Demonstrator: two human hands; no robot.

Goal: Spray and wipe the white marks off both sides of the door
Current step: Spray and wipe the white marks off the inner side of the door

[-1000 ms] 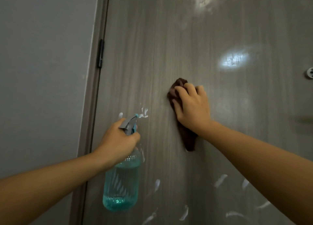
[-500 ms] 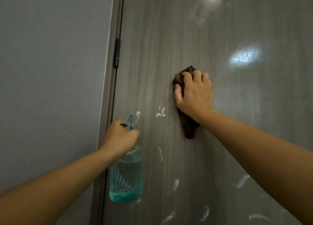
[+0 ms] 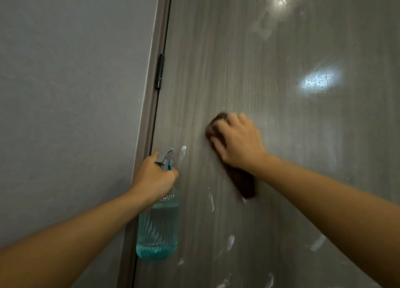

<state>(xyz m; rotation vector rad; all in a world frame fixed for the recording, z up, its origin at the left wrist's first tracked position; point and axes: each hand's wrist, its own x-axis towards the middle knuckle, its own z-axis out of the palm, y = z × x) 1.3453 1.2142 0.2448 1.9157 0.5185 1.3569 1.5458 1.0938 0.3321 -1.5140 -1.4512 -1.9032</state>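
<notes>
A grey wood-grain door (image 3: 270, 60) fills the right of the view. My right hand (image 3: 239, 142) presses a dark brown cloth (image 3: 243, 182) flat against it at mid height, fingers curled over the cloth's top. My left hand (image 3: 153, 176) grips the neck of a clear spray bottle (image 3: 158, 227) holding blue liquid, low beside the door's hinge edge. White marks remain on the door: one (image 3: 181, 155) just right of the bottle's nozzle, a thin one (image 3: 211, 200) below the cloth, and several (image 3: 230, 242) lower down.
A grey wall (image 3: 71, 92) stands on the left, with the door frame (image 3: 151, 105) and a dark hinge (image 3: 159, 74) between wall and door. Bright light reflections (image 3: 318, 81) show on the upper door.
My right hand has slid the cloth down and left over the small cluster of white marks, which is gone now. The left hand with the bottle has hardly moved.
</notes>
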